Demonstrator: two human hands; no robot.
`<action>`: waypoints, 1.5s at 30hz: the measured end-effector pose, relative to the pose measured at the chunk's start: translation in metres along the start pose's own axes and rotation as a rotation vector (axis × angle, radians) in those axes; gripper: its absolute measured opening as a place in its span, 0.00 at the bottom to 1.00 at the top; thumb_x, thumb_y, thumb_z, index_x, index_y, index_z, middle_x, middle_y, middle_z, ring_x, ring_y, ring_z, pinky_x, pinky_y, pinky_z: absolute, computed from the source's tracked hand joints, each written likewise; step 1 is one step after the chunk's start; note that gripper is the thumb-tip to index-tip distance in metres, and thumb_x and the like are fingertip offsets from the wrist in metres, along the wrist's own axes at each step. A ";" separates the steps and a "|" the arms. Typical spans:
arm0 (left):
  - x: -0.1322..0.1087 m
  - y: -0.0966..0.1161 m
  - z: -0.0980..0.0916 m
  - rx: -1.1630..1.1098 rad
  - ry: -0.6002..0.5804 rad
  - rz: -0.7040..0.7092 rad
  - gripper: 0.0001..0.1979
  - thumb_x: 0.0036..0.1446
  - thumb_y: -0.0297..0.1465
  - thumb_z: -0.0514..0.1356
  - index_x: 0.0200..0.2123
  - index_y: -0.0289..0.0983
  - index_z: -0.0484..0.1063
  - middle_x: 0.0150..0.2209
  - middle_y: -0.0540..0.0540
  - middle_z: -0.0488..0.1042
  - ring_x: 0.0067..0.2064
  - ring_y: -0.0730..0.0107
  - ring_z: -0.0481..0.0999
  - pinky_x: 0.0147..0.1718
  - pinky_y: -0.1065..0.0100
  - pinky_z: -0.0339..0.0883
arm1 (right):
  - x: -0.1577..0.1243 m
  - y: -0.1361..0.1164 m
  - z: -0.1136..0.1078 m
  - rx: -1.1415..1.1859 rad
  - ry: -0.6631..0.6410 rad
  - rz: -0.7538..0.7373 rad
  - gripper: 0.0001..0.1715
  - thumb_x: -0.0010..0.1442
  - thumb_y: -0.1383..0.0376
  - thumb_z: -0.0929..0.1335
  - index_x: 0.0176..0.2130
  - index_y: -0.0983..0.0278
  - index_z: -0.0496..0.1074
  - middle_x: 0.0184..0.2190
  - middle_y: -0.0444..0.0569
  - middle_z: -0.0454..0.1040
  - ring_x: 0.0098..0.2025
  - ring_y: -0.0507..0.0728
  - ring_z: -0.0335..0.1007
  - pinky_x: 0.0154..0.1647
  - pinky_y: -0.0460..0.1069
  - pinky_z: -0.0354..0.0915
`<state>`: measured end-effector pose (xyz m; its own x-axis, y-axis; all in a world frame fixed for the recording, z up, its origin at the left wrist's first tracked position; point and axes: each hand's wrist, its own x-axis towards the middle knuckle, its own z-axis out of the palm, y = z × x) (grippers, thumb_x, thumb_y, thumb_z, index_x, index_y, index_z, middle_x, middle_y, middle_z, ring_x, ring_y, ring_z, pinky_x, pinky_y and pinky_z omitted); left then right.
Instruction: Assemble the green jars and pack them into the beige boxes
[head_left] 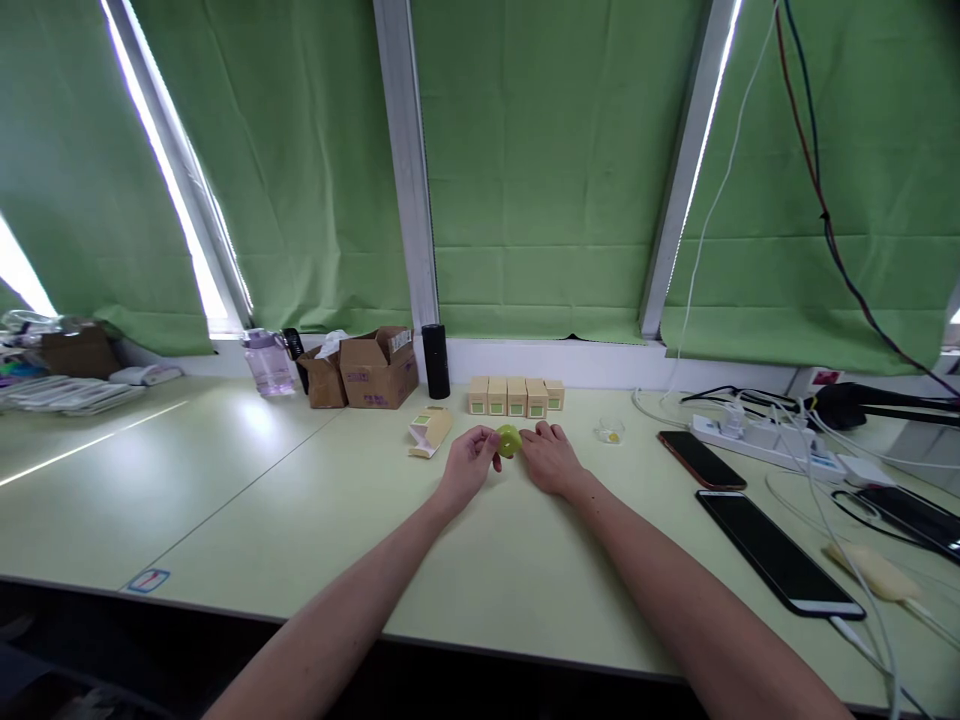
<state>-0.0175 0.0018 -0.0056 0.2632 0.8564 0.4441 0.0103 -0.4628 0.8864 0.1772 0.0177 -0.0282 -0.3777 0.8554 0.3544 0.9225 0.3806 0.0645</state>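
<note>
My left hand pinches a small round green object between thumb and fingers, just above the table. The object looks like a thick disc or roll with a paler centre; its exact kind is too small to tell. Close against its right side is my right hand, palm down with fingers curled; whatever its fingertips hold is hidden. To the left lies an opened small cardboard box on its side. Several closed small boxes stand in a row behind my hands.
Right of my hands sits a small clear plastic piece. Farther right are a phone, a larger phone, a power strip and loose cables. Along the back stand a black cylinder, a cardboard carton and a purple bottle.
</note>
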 end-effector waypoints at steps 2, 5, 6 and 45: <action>0.000 0.001 0.000 -0.027 -0.001 -0.035 0.30 0.60 0.60 0.59 0.34 0.35 0.71 0.28 0.44 0.80 0.23 0.74 0.71 0.27 0.69 0.66 | -0.003 -0.001 -0.001 -0.005 0.016 0.002 0.24 0.61 0.78 0.63 0.52 0.62 0.75 0.55 0.56 0.77 0.57 0.66 0.62 0.55 0.58 0.54; 0.000 0.003 0.001 -0.023 0.003 -0.096 0.32 0.59 0.62 0.58 0.31 0.35 0.70 0.24 0.44 0.78 0.19 0.75 0.68 0.22 0.71 0.61 | -0.010 -0.003 -0.001 0.085 0.143 0.028 0.23 0.63 0.76 0.63 0.55 0.62 0.73 0.58 0.57 0.75 0.60 0.66 0.62 0.58 0.58 0.56; 0.000 0.004 0.001 -0.015 0.002 -0.116 0.33 0.58 0.62 0.58 0.30 0.35 0.70 0.22 0.45 0.78 0.18 0.76 0.67 0.21 0.71 0.59 | -0.013 -0.003 -0.002 0.167 0.219 0.038 0.22 0.64 0.74 0.64 0.56 0.62 0.72 0.57 0.57 0.76 0.60 0.66 0.63 0.58 0.59 0.57; -0.009 0.002 -0.013 0.513 -0.177 0.432 0.24 0.59 0.24 0.63 0.57 0.46 0.75 0.56 0.39 0.71 0.57 0.53 0.72 0.58 0.51 0.68 | -0.029 -0.015 -0.023 1.525 0.283 0.129 0.23 0.52 0.52 0.77 0.45 0.60 0.80 0.45 0.52 0.82 0.49 0.63 0.75 0.43 0.54 0.70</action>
<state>-0.0321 -0.0043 -0.0063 0.4996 0.5408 0.6767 0.3124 -0.8411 0.4416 0.1757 -0.0206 -0.0181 -0.1164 0.8844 0.4519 -0.0709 0.4465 -0.8920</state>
